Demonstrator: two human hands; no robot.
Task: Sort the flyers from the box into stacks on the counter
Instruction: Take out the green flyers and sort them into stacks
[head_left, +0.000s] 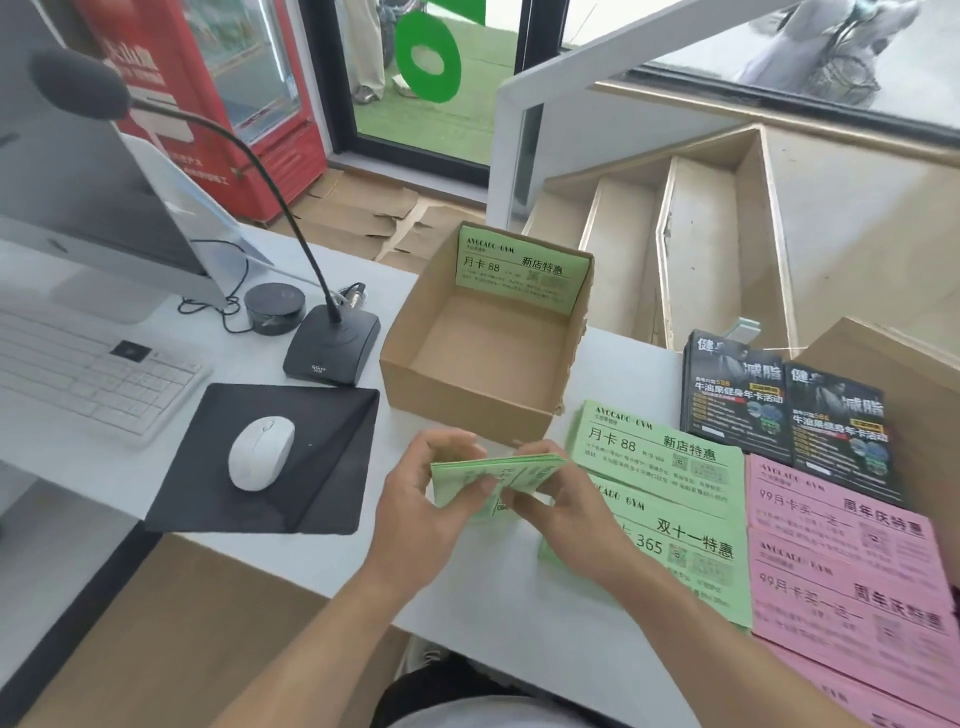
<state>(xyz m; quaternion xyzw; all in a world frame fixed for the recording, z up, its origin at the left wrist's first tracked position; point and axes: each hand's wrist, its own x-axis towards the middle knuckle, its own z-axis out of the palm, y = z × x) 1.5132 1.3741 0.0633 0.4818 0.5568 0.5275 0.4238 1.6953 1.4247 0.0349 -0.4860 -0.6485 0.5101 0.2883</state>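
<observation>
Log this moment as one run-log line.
both hands: left hand and right hand grip green flyer bundle | box: one green flyer left | counter: stacks laid

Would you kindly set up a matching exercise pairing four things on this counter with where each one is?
Things:
1. white mouse
2. single green flyer
3. bundle of green flyers
4. black flyers

Places:
A. leaning on the far wall inside the cardboard box
B. on the black mouse pad
C. behind the pink flyers
D. held between the left hand and right hand

Pairs: 1-B, 2-A, 3-D, 4-C
</observation>
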